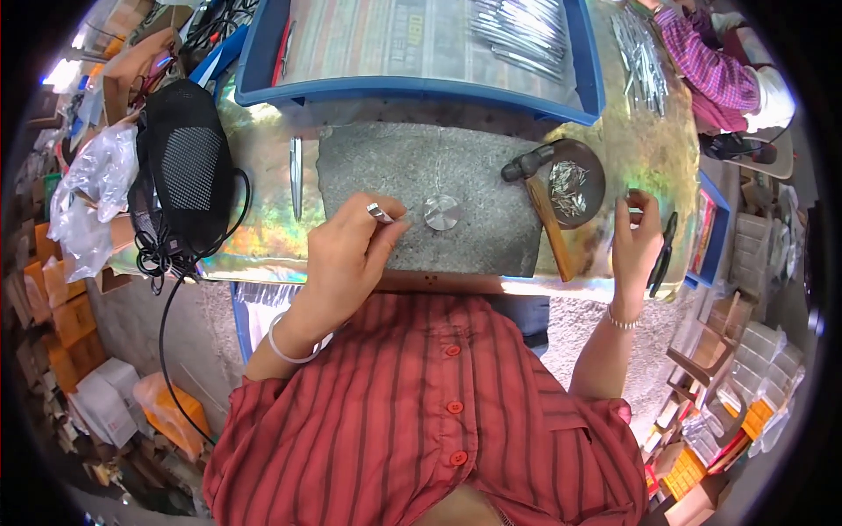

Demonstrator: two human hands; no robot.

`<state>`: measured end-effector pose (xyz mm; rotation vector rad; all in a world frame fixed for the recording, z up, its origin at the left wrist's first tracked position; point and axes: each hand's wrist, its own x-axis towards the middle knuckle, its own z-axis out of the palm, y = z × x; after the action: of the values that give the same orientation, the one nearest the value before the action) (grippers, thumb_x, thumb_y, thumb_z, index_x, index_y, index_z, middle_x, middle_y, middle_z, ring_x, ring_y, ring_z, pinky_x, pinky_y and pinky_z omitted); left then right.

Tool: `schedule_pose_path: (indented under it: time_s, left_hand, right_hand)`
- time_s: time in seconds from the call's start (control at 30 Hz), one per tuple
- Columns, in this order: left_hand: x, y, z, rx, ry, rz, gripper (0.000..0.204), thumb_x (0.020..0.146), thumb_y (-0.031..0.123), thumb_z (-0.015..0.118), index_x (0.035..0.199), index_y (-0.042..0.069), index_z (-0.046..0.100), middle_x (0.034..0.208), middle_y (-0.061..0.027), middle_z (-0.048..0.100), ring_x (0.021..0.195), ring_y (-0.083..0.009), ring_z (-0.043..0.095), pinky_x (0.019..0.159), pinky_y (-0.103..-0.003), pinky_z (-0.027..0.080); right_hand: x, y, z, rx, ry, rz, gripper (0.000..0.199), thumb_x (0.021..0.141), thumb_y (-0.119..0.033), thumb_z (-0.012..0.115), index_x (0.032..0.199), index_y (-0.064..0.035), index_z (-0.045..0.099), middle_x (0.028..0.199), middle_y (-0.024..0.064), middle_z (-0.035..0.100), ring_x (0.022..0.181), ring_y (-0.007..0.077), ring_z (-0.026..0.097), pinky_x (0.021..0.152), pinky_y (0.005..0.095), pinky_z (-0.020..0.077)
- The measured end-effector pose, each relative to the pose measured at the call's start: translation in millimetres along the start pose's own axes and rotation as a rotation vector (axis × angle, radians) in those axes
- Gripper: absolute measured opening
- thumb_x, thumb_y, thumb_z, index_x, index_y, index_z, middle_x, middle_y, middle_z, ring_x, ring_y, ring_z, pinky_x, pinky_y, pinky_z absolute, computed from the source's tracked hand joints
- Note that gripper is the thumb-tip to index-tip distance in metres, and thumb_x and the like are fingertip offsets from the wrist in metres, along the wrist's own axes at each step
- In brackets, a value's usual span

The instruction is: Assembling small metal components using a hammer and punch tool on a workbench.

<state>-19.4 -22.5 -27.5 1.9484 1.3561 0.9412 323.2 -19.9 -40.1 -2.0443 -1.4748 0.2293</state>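
Note:
My left hand (346, 254) hovers over the left front of a dark grey slab (377, 167), its thumb and fingers pressed together. A shiny silver band (378, 212) shows at its fingers; whether it is worn or held is unclear, and what the pinch holds is hidden. Just right of it, a round silver metal disc (442, 212) rests on the slab. Out to the right, my right hand (638, 245) is over the table with curled, closed fingers; anything between them is too small to make out. It is nearest a dark round dish (592, 162) of small silver pins (568, 188).
A hammer (548, 215) leans with its head on the dish. Black handles (664, 254) lie beside my right hand. A slim pointed metal piece (296, 180) lies left; similar pieces (526, 35) fill part of a blue tray (421, 86). A black bag (184, 167) stands left; another person (710, 57) sits far right.

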Motion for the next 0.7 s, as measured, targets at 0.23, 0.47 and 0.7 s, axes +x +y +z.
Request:
schedule_pose_path:
  time_s: [0.23, 0.47, 0.7]
  left_hand:
    - [9.4, 15.0, 3.2, -0.669, -0.086, -0.384, 0.01, 0.083, 0.0, 0.06, 0.093, -0.003, 0.057, 0.087, -0.0072, 0.063, 0.073, -0.0118, 0.06, 0.065, -0.021, 0.049]
    - [18.4, 11.4, 19.3, -0.627, -0.088, -0.349, 0.008, 0.083, 0.001, 0.06, 0.09, -0.003, 0.059, 0.075, -0.0057, 0.063, 0.067, -0.0093, 0.061, 0.062, -0.021, 0.05]
    - [15.5, 8.3, 22.6, -0.544, -0.069, -0.236, 0.005, 0.082, -0.001, 0.059, 0.087, -0.003, 0.059, 0.072, -0.0062, 0.063, 0.06, -0.0096, 0.06, 0.053, -0.022, 0.048]
  right_hand:
    - [-42.5, -76.3, -0.1, 0.125, -0.442, -0.112, 0.036, 0.082, -0.014, 0.061, 0.112, 0.0005, 0.048, 0.104, 0.0162, 0.057, 0.089, 0.0247, 0.058, 0.072, 0.0334, 0.0461]
    - [-48.9, -75.4, 15.9, 0.035, -0.372, -0.24, 0.035, 0.083, -0.009, 0.054, 0.115, -0.0003, 0.043, 0.105, 0.0226, 0.054, 0.091, 0.0406, 0.054, 0.076, 0.0412, 0.0443]
    - [-51.7, -79.9, 7.3, 0.22, -0.436, -0.103, 0.032, 0.084, -0.004, 0.051, 0.115, -0.0019, 0.045, 0.095, 0.0174, 0.059, 0.08, 0.0316, 0.059, 0.069, 0.036, 0.0454]
